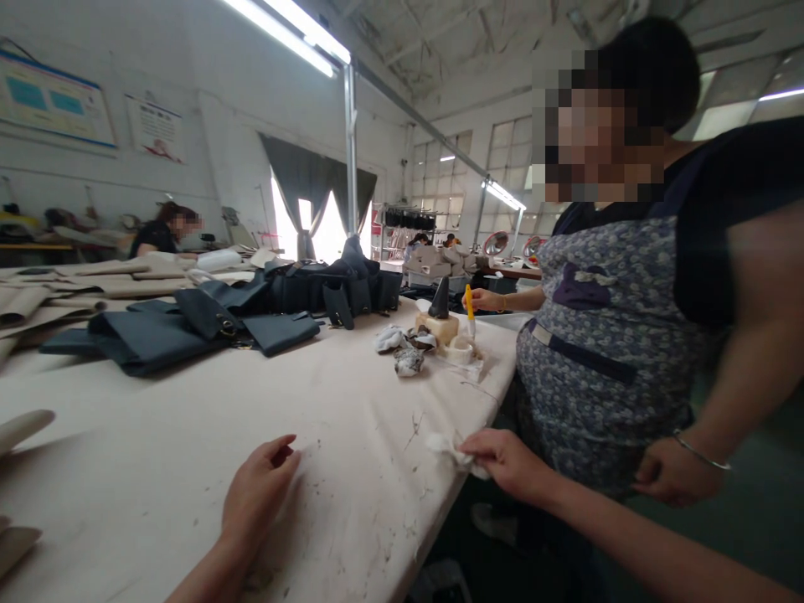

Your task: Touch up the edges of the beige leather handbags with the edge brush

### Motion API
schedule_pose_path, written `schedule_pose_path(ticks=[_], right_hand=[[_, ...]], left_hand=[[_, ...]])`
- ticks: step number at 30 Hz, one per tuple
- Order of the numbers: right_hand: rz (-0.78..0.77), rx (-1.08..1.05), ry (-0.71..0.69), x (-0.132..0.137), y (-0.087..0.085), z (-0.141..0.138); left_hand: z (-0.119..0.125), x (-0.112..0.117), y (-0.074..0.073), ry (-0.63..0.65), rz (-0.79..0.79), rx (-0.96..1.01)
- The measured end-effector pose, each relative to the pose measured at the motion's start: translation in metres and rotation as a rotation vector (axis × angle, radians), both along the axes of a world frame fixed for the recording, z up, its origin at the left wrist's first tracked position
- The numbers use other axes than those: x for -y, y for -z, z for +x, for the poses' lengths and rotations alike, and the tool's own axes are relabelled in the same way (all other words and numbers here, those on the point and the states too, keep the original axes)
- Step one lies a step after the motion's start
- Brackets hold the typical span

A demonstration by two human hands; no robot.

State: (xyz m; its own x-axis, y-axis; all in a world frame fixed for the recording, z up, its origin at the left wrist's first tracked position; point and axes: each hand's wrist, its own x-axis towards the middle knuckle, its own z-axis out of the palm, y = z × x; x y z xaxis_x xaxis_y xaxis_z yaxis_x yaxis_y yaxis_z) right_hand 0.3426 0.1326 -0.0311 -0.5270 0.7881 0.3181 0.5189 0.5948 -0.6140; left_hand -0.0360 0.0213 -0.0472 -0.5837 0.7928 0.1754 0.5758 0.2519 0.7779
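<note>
well | your right grip [506,465] pinches a white rag [450,450] at the edge of the cream surface [358,435] | your left grip [257,494] lies open, wide | risk: a loose pinch there could let the rag slip over the edge

Bare left hand [257,494] and right hand [508,465], on long bare forearms [653,544].

The person's left hand [257,494] sits low and open with its fingers a bit bent, and the right hand [508,465] reaches out to its right, palm down, fingers pinched.
</note>
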Motion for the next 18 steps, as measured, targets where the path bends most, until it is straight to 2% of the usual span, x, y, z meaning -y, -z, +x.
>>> schedule_pose_path(ticks=[1,3,5,7,11,13,16,18], right_hand=[[0.002,-0.066,0.056,-0.007,-0.005,0.007],[0.025,-0.145,0.265,-0.029,-0.010,0.019],[0.013,-0.170,0.397,-0.047,-0.006,0.026],[-0.022,-0.185,0.423,-0.046,0.009,0.023],[-0.104,-0.260,0.331,-0.002,0.046,0.010],[-0.191,-0.402,0.344,0.009,0.055,0.016],[-0.201,-0.605,0.567,-0.011,0.055,0.036],[-0.140,-0.604,0.677,-0.031,0.055,0.043]], left_hand=[[0.000,0.000,0.000,-0.007,-0.001,0.005],[0.001,-0.001,-0.002,-0.021,0.013,0.016],[0.001,-0.001,-0.003,-0.029,0.028,0.016],[0.001,0.000,-0.003,-0.029,0.034,0.010],[0.001,0.001,-0.004,-0.024,0.024,0.016],[0.001,0.002,-0.004,-0.026,0.027,0.020],[0.000,0.002,-0.004,-0.031,0.037,0.001],[0.000,0.002,-0.005,-0.032,0.031,-0.015]])
